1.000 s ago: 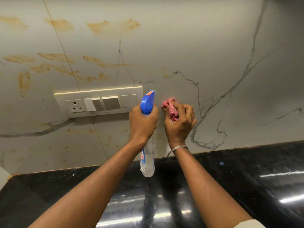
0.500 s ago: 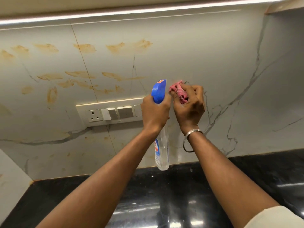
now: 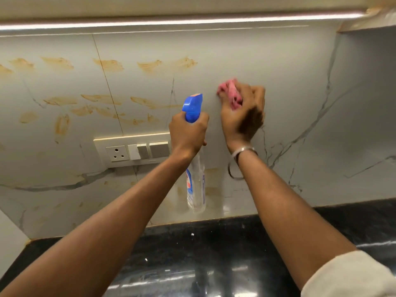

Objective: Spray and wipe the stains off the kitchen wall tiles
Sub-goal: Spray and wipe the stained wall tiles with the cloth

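Left grip holds spray bottle; label seemingly illegible

right hand and pink cloth are blurred; left hand covers the switchboard's end.

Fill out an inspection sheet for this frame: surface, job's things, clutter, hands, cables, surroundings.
Surface: marble-look wall tiles; orange-brown stains across the left half, none seen right of the cloth.
Job's things: spray bottle with blue head, upright; pink cloth bunched against the tile.
Clutter: nothing seen.
Hands: left hand grips the bottle neck; right hand grips the cloth, motion-blurred.
Cables: nothing seen.
Surroundings: black countertop below; switch panel with socket; light strip above.
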